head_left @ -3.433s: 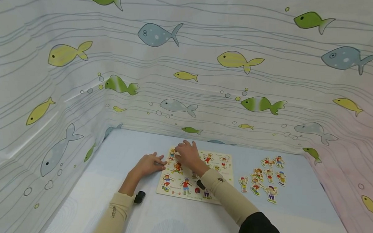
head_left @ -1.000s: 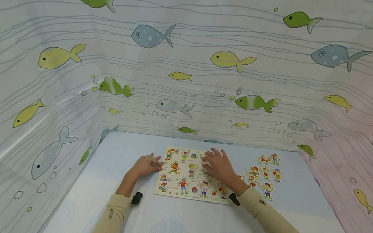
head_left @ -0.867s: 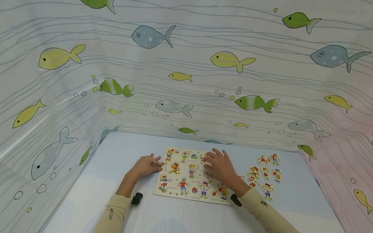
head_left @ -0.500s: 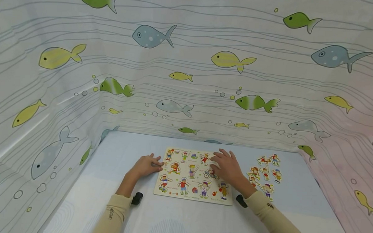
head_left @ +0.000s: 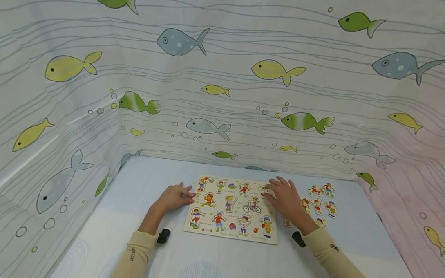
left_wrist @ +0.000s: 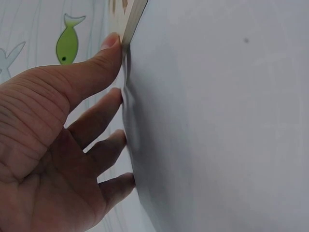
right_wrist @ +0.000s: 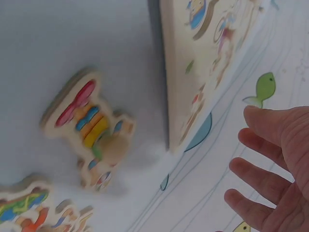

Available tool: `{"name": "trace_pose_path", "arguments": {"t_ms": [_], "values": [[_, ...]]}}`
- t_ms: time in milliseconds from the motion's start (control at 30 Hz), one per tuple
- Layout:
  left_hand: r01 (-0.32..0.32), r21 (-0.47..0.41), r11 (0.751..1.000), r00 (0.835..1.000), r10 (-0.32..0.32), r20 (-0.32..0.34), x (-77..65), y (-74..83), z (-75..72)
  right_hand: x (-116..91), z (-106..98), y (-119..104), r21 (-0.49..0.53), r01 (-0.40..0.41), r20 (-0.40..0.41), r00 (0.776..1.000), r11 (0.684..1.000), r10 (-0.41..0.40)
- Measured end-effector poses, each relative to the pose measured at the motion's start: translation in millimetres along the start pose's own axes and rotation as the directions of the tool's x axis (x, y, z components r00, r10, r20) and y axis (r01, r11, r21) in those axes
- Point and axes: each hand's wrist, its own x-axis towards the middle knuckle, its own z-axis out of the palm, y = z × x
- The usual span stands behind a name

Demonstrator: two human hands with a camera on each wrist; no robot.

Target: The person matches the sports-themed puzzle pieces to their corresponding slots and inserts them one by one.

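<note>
Cutout (right_wrist: 94,125) shows whole only in right wrist view (left grip (head_left: 173,198), right grip (head_left: 286,200) relaxed).

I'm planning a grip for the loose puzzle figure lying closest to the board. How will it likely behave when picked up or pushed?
The loose puzzle figure is probably stiff, as its edge looks thick. Lying flat on the table, it would likely slide rather than roll. Being small beside the board, it should feel light.
</note>
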Motion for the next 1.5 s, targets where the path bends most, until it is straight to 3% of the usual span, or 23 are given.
{"name": "trace_pose_path", "arguments": {"t_ms": [767,1500], "values": [[0.018,0.009,1.000,1.000,-0.018,0.001,1.5,-1.2,0.9,-10.6,-8.4,61.0,0.017,-0.206,0.085,0.975,0.978,0.204],[0.006,0.004,1.000,1.000,-0.006,-0.004,0.1,-1.9,3.0,-21.3,-18.8,114.6,0.001,-0.334,0.087,0.939,0.943,0.332]]}}
